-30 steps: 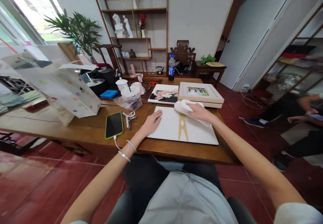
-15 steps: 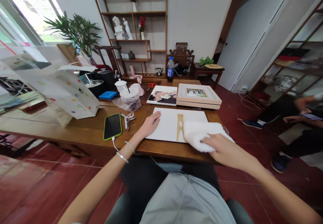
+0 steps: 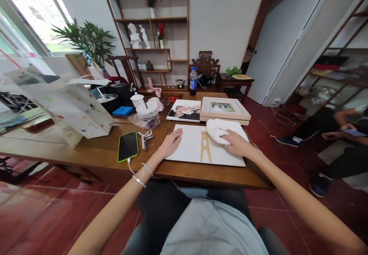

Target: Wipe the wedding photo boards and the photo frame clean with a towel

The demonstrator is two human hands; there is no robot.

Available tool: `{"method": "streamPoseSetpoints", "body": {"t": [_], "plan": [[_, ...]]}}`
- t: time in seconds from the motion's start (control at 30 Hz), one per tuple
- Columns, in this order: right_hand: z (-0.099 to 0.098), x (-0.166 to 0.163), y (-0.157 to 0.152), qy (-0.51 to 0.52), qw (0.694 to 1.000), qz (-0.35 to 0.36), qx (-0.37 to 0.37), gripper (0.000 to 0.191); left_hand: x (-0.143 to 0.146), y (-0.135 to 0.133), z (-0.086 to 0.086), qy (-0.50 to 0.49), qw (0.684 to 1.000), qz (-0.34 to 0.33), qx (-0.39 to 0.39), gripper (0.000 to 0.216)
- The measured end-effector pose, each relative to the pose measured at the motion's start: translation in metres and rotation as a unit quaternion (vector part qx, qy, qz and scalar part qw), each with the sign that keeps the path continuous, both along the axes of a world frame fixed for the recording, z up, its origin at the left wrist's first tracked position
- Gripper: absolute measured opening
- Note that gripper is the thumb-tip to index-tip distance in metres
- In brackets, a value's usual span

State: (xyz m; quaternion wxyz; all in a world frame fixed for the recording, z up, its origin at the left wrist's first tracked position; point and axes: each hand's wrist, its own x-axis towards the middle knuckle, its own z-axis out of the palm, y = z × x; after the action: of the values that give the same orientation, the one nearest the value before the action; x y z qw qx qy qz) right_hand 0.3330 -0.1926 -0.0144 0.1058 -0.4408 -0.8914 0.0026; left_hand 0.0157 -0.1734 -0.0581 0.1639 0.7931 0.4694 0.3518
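Observation:
A flat white board (image 3: 188, 147) lies in front of me on the wooden table, with a tan clothespin-shaped figure (image 3: 205, 147) near its middle. My left hand (image 3: 171, 143) rests on the board's left edge, fingers stretched out and holding nothing. On the right part of the board, my right hand (image 3: 235, 141) grips a fluffy white cloth (image 3: 217, 129) and presses it down. The cloth covers the board's upper right corner.
Behind the board lie a photo print (image 3: 184, 110) and stacked picture frames (image 3: 225, 108). A charging phone (image 3: 128, 146), a silver metal object (image 3: 146, 138), a plastic-wrapped cup (image 3: 147, 113) and a paper bag (image 3: 86, 113) stand left. A bottle (image 3: 193, 82) is farther back. Another person's legs (image 3: 327, 159) show right.
My right hand has moved the cloth away from me, from the board's near right edge to its upper right. More of the tan figure and near right corner shows. My left hand stays put.

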Motion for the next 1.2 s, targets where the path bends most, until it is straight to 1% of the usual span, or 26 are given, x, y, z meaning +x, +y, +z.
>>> {"method": "streamPoseSetpoints", "body": {"t": [0.07,0.13,0.2,0.33,0.4,0.43,0.5,0.57,0.67,0.77,0.87,0.93,1.03,1.2], "plan": [[-0.002,-0.004,-0.005,0.0,0.999,0.025,0.025,0.046,0.0,0.0,0.0,0.002,1.0,0.001,0.002,0.04],[0.003,-0.006,-0.021,-0.008,0.999,0.041,0.019,0.046,0.0,0.0,-0.001,0.003,1.0,0.004,0.003,0.041],[0.014,-0.007,-0.044,-0.014,0.999,0.048,-0.015,0.043,0.0,0.001,-0.002,0.006,1.0,0.004,0.005,0.041],[0.045,-0.005,-0.087,-0.021,0.993,0.049,-0.106,0.038,0.0,0.001,-0.003,0.0,1.0,0.001,0.009,0.04],[0.056,-0.002,-0.097,-0.028,0.989,0.046,-0.14,0.038,0.0,0.0,-0.003,-0.004,1.0,0.001,0.009,0.04],[0.058,0.0,-0.097,-0.03,0.987,0.044,-0.15,0.038,0.0,0.0,-0.002,-0.003,1.0,0.001,0.01,0.04],[0.056,0.004,-0.089,-0.028,0.988,0.034,-0.151,0.038,0.0,0.0,-0.002,0.0,1.0,0.001,0.011,0.039],[0.046,0.007,-0.072,-0.025,0.991,0.019,-0.131,0.039,0.001,0.0,-0.001,0.002,1.0,0.002,0.01,0.04],[0.024,0.001,-0.042,-0.027,0.998,0.004,-0.059,0.044,0.0,0.0,-0.001,0.003,1.0,0.006,0.008,0.041],[0.007,-0.012,-0.016,-0.034,0.999,-0.006,0.015,0.043,0.0,0.0,-0.002,0.0,1.0,0.004,0.006,0.04],[-0.002,-0.024,-0.003,-0.04,0.998,-0.019,0.038,0.038,0.0,0.001,-0.002,0.002,1.0,0.004,0.005,0.039],[-0.004,-0.029,-0.002,-0.04,0.998,-0.022,0.043,0.036,0.0,0.0,-0.002,0.006,1.0,0.004,0.005,0.04],[-0.005,-0.03,-0.012,-0.034,0.998,-0.013,0.044,0.033,-0.001,0.0,-0.001,0.006,1.0,0.004,0.006,0.04],[0.002,-0.027,-0.052,-0.01,1.0,0.021,0.021,0.024,-0.001,0.0,-0.002,0.001,1.0,-0.002,0.007,0.04]]}}
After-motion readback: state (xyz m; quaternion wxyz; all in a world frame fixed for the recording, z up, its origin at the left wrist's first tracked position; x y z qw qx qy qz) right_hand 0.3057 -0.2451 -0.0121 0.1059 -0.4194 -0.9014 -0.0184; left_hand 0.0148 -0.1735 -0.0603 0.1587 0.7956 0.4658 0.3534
